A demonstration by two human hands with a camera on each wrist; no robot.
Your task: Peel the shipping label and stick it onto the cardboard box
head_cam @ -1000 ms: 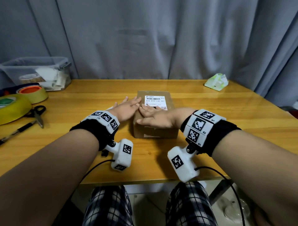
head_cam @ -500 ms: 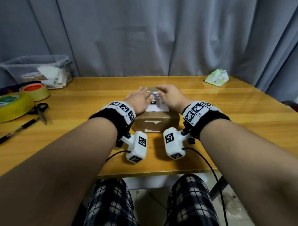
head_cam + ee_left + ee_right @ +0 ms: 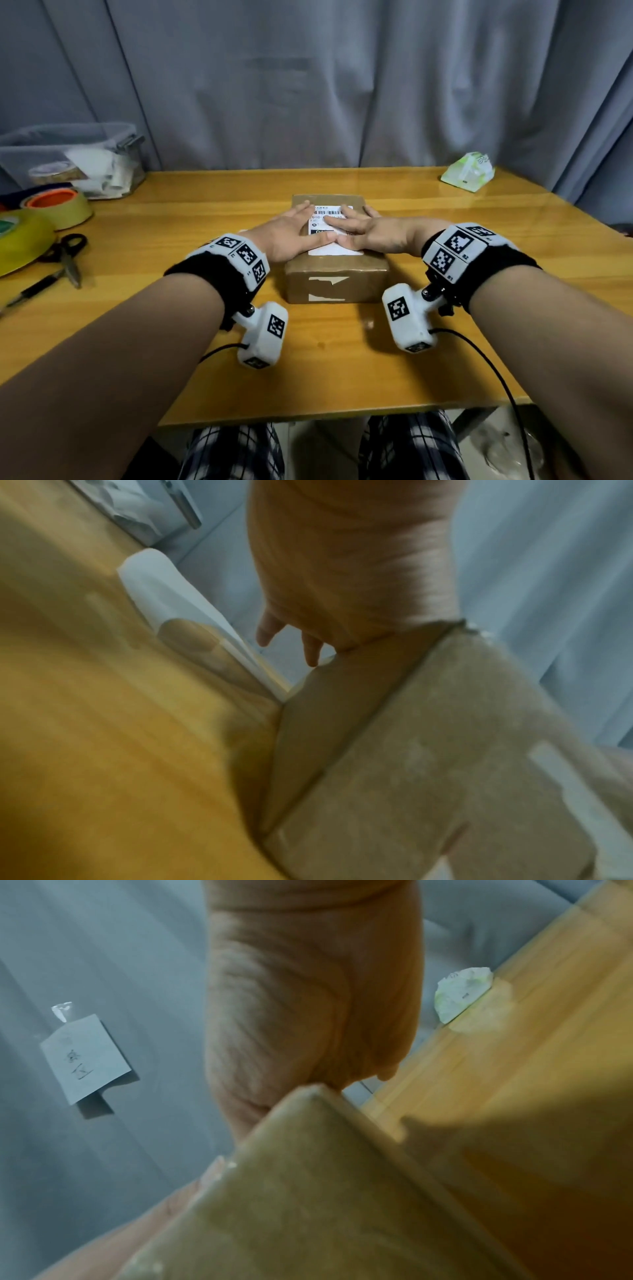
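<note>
A brown cardboard box (image 3: 334,286) stands mid-table, with a white shipping label (image 3: 323,219) lying flat on its top. My left hand (image 3: 291,228) lies palm down, fingers straight, on the label's left side. My right hand (image 3: 363,228) lies flat on its right side, fingers reaching across the barcode. The hands cover much of the label. In the left wrist view the left hand (image 3: 342,588) rests on the box (image 3: 428,764), and a curled white backing sheet (image 3: 178,610) lies on the table beside it. In the right wrist view the right hand's palm (image 3: 308,1001) presses on the box (image 3: 308,1204).
A clear plastic bin (image 3: 72,161) with papers sits back left. Tape rolls (image 3: 58,205), scissors (image 3: 66,255) and a pen (image 3: 32,291) lie on the left. A green-white tissue pack (image 3: 467,171) sits back right. A grey curtain hangs behind the wooden table (image 3: 342,370).
Both hands slid from the box's near end onto the label and now lie flat across it. The box has shifted toward me.
</note>
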